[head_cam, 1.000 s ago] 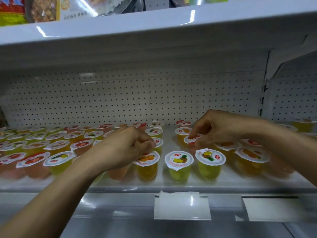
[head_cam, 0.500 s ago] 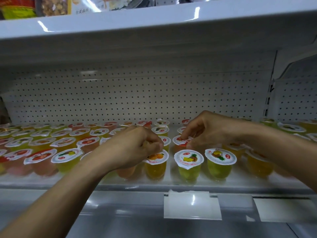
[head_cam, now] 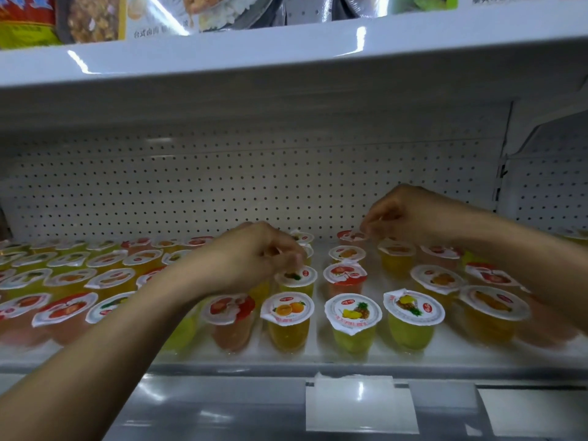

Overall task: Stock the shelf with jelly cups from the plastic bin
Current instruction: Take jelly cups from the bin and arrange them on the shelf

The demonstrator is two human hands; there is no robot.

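Several jelly cups with printed foil lids stand in rows on the white shelf [head_cam: 318, 356]. My left hand [head_cam: 251, 257] reaches in from the lower left with curled fingers, and its fingertips pinch the lid rim of a yellow-green jelly cup [head_cam: 296, 278] in the second row. Further back on the right, my right hand [head_cam: 402, 214] pinches the lid edge of a red-lidded jelly cup [head_cam: 348, 236] in the rear row. In the front row, a pink cup [head_cam: 229, 316] stands free just below my left wrist. The plastic bin is out of view.
A perforated white back panel [head_cam: 222, 186] closes the shelf behind the cups. The upper shelf [head_cam: 286, 52], carrying packaged food, hangs low overhead. White price-tag holders [head_cam: 361, 405] sit on the front rail. A gap of bare shelf lies between the cup columns near the middle.
Both hands moved deeper into the shelf. The right hand carried the red-lidded cup from the second row to the rear row. The left hand left the pink cup in the front row.
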